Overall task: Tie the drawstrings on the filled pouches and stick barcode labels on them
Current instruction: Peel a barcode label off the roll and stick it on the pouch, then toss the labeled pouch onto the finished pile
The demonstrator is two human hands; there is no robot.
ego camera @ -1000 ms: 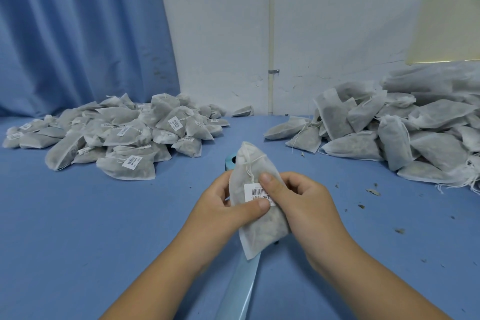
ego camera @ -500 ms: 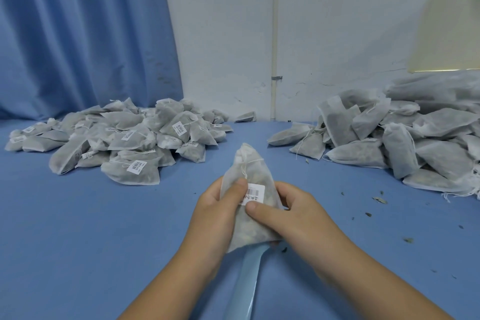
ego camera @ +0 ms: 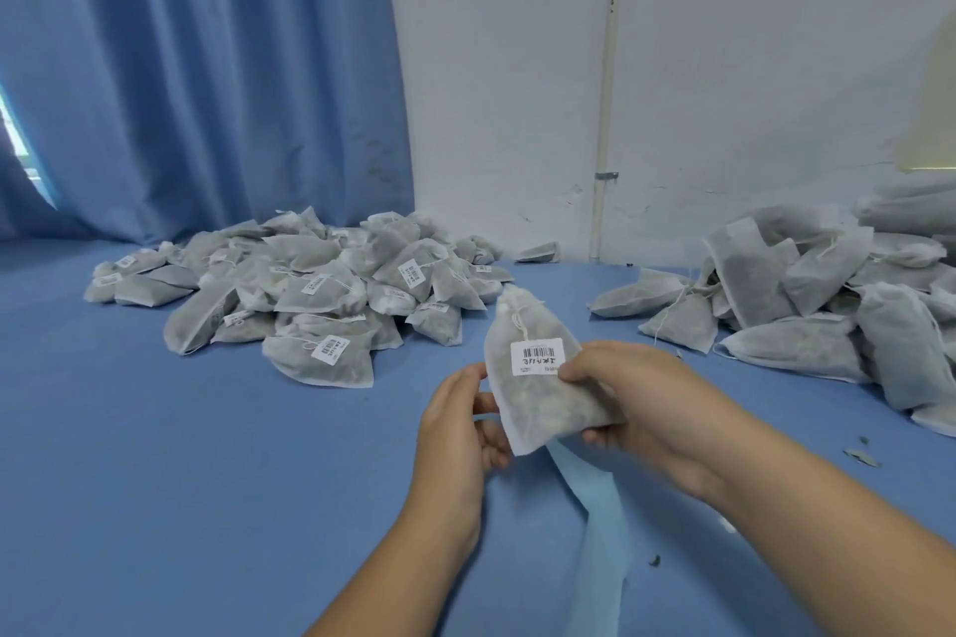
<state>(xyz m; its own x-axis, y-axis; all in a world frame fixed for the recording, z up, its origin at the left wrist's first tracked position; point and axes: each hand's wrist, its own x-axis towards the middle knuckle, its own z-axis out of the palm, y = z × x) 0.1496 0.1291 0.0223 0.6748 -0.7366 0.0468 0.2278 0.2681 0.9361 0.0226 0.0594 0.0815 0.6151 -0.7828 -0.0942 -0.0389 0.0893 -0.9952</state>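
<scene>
While tied, pouch (ego camera: pixel 540 411) in curled grip: right hand (ego camera: pixel 639 393) at barcode label (ego camera: pixel 535 357), left hand (ego camera: pixel 455 429) at edge.

The pouch (ego camera: pixel 538 393) is sitting front and centre above the table (ego camera: pixel 181 481), with the right hand (ego camera: pixel 636 393) gripping its right side and the left hand (ego camera: pixel 455 429) at its left edge. The barcode label (ego camera: pixel 535 357) is lying on its upper face. A backing strip (ego camera: pixel 600 533) is trailing out from beneath it toward the person. The labelled heap (ego camera: pixel 310 295) is lying behind on the left and the unlabelled heap (ego camera: pixel 827 316) behind on the right. A stray pouch (ego camera: pixel 540 252) is resting between them by the wall (ego camera: pixel 724 67).
</scene>
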